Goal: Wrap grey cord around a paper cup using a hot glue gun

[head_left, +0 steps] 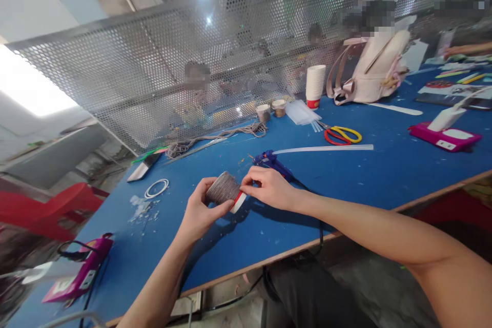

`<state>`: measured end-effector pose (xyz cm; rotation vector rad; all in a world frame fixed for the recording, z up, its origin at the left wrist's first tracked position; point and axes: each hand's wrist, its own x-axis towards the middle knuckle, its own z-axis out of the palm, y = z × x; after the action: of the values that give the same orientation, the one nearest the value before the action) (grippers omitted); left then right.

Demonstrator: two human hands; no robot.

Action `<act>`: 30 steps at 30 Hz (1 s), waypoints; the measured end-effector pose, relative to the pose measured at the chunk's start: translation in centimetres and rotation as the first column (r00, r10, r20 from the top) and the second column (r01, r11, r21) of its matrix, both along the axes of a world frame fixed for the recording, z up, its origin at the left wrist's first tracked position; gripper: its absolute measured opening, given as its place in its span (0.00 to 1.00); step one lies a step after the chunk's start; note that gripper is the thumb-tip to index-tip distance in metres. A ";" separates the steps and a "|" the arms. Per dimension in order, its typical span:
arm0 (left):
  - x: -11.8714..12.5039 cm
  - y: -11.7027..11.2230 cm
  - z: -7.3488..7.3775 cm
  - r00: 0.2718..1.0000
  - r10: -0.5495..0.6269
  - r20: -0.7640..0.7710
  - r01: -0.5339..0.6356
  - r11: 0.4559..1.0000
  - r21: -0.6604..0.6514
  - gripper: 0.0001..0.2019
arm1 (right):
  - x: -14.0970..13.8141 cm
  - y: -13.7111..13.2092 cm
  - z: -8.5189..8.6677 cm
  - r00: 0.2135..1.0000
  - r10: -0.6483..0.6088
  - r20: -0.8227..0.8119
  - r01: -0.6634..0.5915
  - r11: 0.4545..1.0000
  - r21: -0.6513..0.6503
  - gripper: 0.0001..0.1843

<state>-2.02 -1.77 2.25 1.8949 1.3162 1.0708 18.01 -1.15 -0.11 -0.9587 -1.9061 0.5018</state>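
Jointly left hand (200, 215), right hand (269, 187) grip one cup (224, 188); one glue gun (275, 163) beside.

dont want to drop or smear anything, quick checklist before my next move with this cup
1. Cup gripped on both sides: ok, left hand wraps its side and right hand pinches the red rim.
2. Cup held off the table: ok.
3. Glue gun close by: ok, just behind the right hand.
4. Glue gun hot: cannot tell.
5. Scissors away from the hands: ok.
6. Loose end of the grey wrap fixed: cannot tell.
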 end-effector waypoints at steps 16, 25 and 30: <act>-1.4 1.0 -1.3 0.972 -0.042 0.232 0.043 0.999 0.000 0.15 | -0.1 0.3 1.5 0.961 0.065 -0.268 -0.187 0.868 -0.460 0.04; -0.6 1.0 -1.4 0.864 0.035 0.502 0.033 0.991 -0.126 0.25 | -0.3 0.5 0.9 0.862 0.090 -0.499 -0.414 0.693 -0.590 0.07; -0.2 1.1 -1.4 0.842 0.001 0.539 0.090 0.986 -0.143 0.25 | -0.7 0.2 0.6 0.818 0.167 -0.551 -0.523 0.614 -0.591 0.21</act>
<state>-2.22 -0.63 0.90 1.3515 0.9892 1.3055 17.36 -0.97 0.46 -0.8102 -1.4439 1.6828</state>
